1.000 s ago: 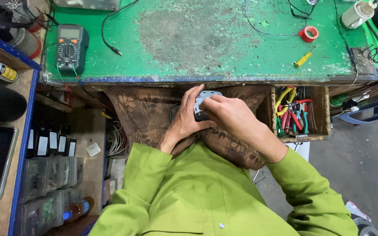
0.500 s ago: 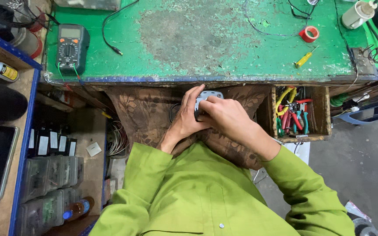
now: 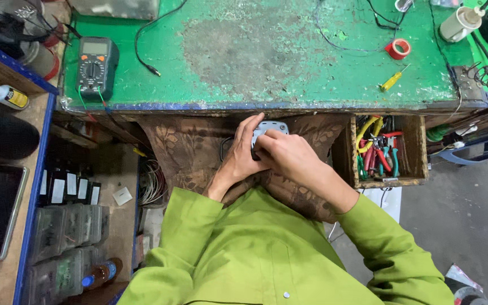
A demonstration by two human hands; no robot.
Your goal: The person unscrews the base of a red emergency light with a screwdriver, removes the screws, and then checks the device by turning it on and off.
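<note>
Both hands grip a small grey device just below the worktop edge, left hand cradling, right hand pressing on top; steady support from beneath seems wise while the fingers work.

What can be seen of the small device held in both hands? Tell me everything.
The small grey device is mostly hidden: only a rounded, pale grey, plastic-looking top edge shows, with a darker part below. It sits over the lap, just below the green workbench edge. The left hand cups it from the side; the right hand covers its front.
</note>
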